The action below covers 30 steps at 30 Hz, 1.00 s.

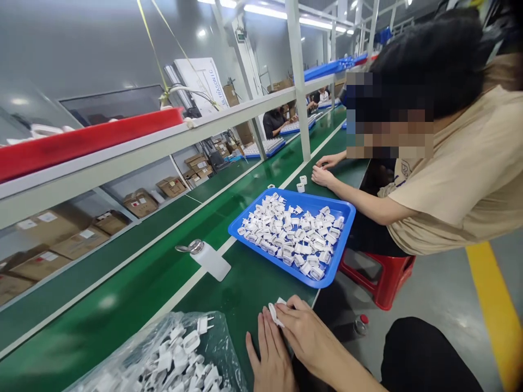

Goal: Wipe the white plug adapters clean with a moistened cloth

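My right hand [305, 333] is closed, its thumb and fingers pinching a small white piece [274, 314]. Whether this piece is a plug housing or folded cloth is hard to make out, as fingers cover part of it. Beside it my left hand [270, 356] lies with fingers stretched out, the fingertips close to or touching the white piece. Just beyond the hands, a blue tray [347, 218] holds a heap of white plug adapters [302, 248]. More white plug adapters [180, 351] fill a clear plastic bag [232, 354] to the left of my hands.
A white pump bottle [212, 261] with a metal top stands on the green workbench [239, 296]. Across the tray a co-worker [457, 158] sits on a red stool [390, 280], hands near loose white pieces [301, 185]. A red tray [90, 139] rests on the shelf rail.
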{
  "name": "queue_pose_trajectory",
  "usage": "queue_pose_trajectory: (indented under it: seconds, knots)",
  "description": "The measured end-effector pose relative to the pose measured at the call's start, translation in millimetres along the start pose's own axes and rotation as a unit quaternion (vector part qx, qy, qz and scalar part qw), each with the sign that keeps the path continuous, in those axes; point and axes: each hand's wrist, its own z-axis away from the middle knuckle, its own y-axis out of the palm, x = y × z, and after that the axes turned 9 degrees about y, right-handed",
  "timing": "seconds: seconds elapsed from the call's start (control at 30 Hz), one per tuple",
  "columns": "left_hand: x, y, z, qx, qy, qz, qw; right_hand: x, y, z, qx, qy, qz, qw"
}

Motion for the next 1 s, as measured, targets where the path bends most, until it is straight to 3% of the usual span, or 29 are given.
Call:
queue_pose_trajectory:
  seconds: [0.23, 0.47, 0.57, 0.67, 0.8, 1.0]
  knots:
    - [2, -20.0, 1, 0.035, 0.04, -0.024, 0.998, 4, -3, 0, -0.003, -0.023, 0.025, 0.999]
    - [-3, -29.7, 1, 0.013, 0.039, -0.058, 0.997, 4, 11, 38, -0.014, -0.041, 0.073, 0.996]
    - [-4, -34.7, 3, 0.027, 0.042, -0.049, 0.998, 6, 7, 58, -0.033, -0.033, 0.058, 0.997]
    - [-2, -44.2, 2, 0.061, 0.022, 0.001, 0.998, 6, -2, 80, -0.1, 0.015, 0.005, 0.995]
    - [6, -66.0, -13, 0.133, -0.066, 0.127, 0.981, -2, -4, 106, -0.217, 0.121, -0.09, 0.964]
    - [21, -90.5, -40, 0.16, -0.124, 0.208, 0.957, -19, 6, 131, -0.241, 0.189, -0.177, 0.935]
